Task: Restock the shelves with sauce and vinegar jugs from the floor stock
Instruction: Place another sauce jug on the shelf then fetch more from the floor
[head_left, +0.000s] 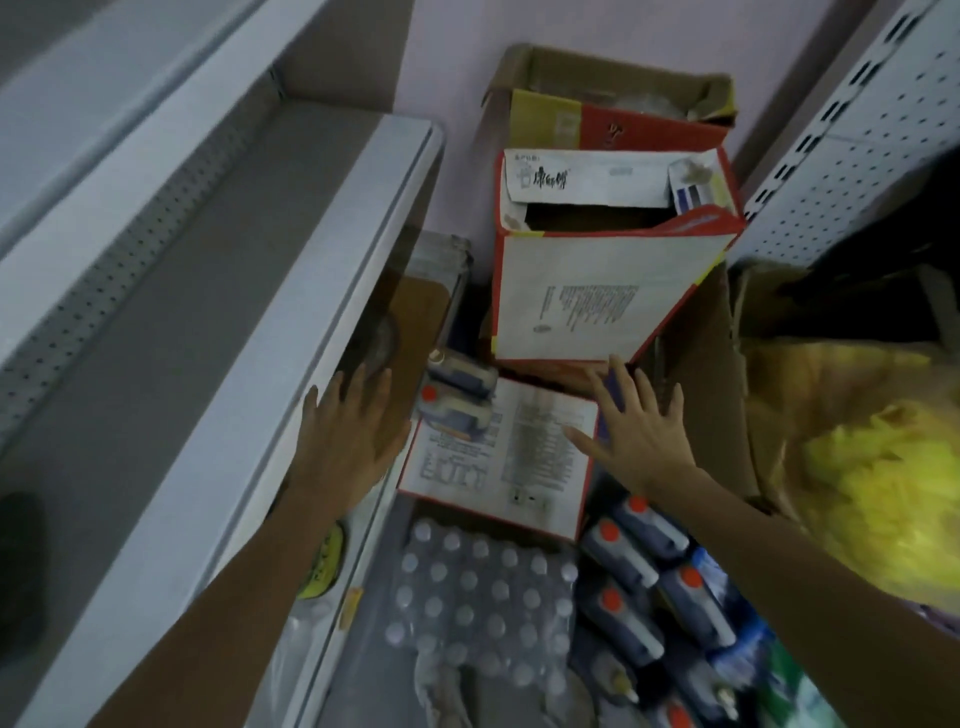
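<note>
Several dark jugs with orange caps (631, 561) lie packed on the floor at the lower right. Two more capped jugs (457, 395) sit beside a white, red-edged carton (498, 452). My left hand (345, 434) hovers with fingers spread near the front edge of the white shelf (322, 322), holding nothing. With its fingers straight and spread, my right hand (639, 428) reaches over the carton's right edge. Whether it touches the carton I cannot tell.
A taller open carton (597, 291) and a brown box (613, 98) stand against the back wall. A shrink-wrapped pack of white-capped bottles (483, 587) lies on the floor. Yellow plastic bags (878, 467) fill a box at right. A perforated shelf panel (852, 135) rises at upper right.
</note>
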